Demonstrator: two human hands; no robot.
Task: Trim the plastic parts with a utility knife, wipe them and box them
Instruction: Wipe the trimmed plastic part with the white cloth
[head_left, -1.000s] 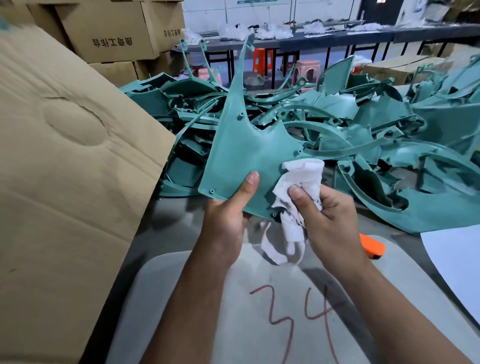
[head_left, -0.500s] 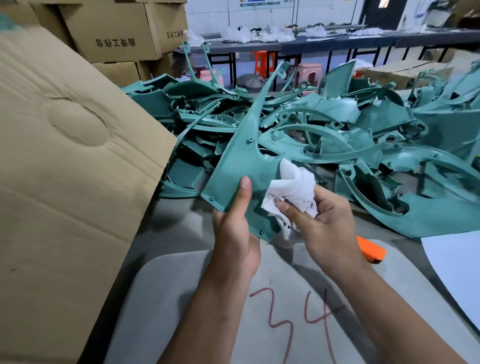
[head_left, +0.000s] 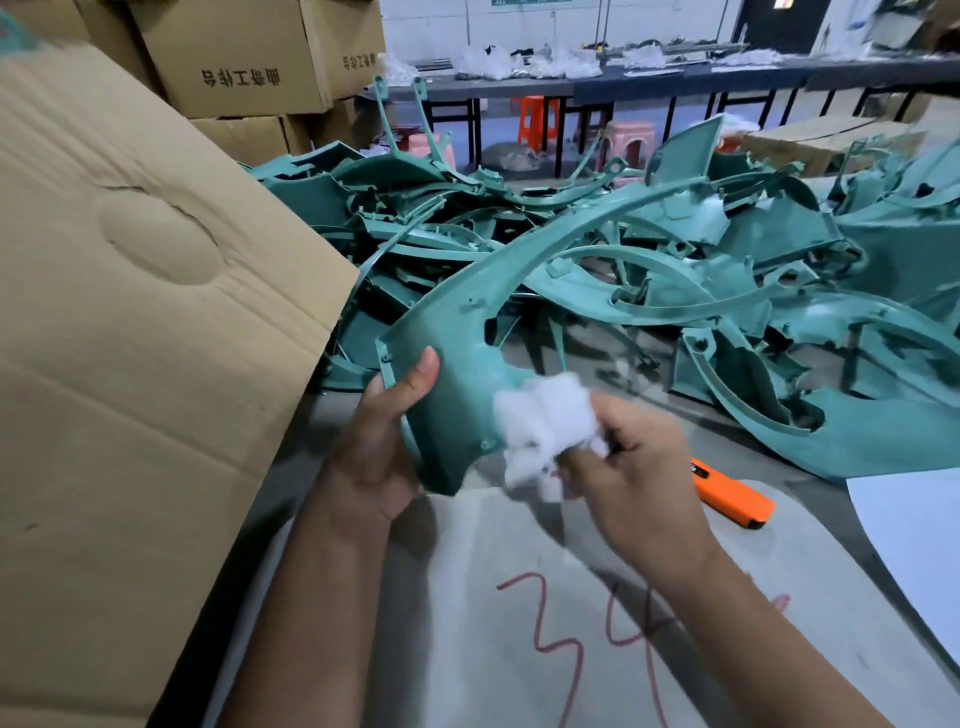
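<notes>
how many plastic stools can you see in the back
2. An orange stool stands under the long dark bench at the back, and a pink stool stands on the floor to its right, nearer the camera. More may be hidden behind the pile of green parts.

A teal plastic part (head_left: 457, 364), broad at its base with a long curved arm sweeping toward 2 o'clock, is held tilted. A crumpled white cloth (head_left: 545, 421) touches its lower right edge. An orange utility knife (head_left: 732, 493) lies at 4 o'clock.
</notes>
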